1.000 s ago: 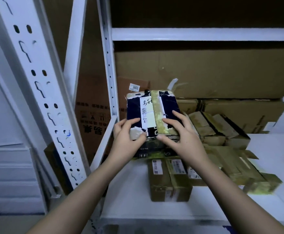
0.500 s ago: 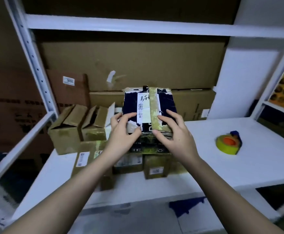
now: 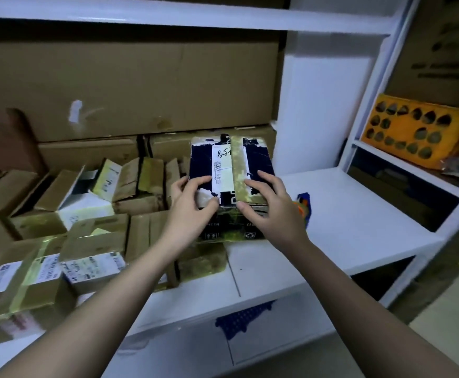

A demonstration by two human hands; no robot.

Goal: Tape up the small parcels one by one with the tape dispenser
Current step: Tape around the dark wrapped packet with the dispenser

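While both hands hold it, the dark blue parcel (image 3: pixel 231 170) sits up off the white shelf (image 3: pixel 345 227), tipped w/ its top face toward the camera. It has a white label w/ handwriting and a strip of yellowish tape down the middle. The left hand (image 3: pixel 192 205) grips the near left corner, thumb on top by the torn white patch, fingers curled around the left edge. The right hand (image 3: pixel 272 208) grips the near right corner, thumb on the tape strip, fingers spread on the top face. Both are clamped on the parcel.

Just behind the right hand peeks a bit of the tape dispenser (image 3: pixel 303 207), blue & orange, lying on the shelf; most of it is hidden.

To the left is a pile of small cardboard parcels (image 3: pixel 92 236), some w/ flaps up, some w/ yellowish tape & white labels. At the back are big cardboard boxes (image 3: pixel 130 85). On the far right, a smaller shelf holds an orange tray w/ dark holes (image 3: pixel 416 132).
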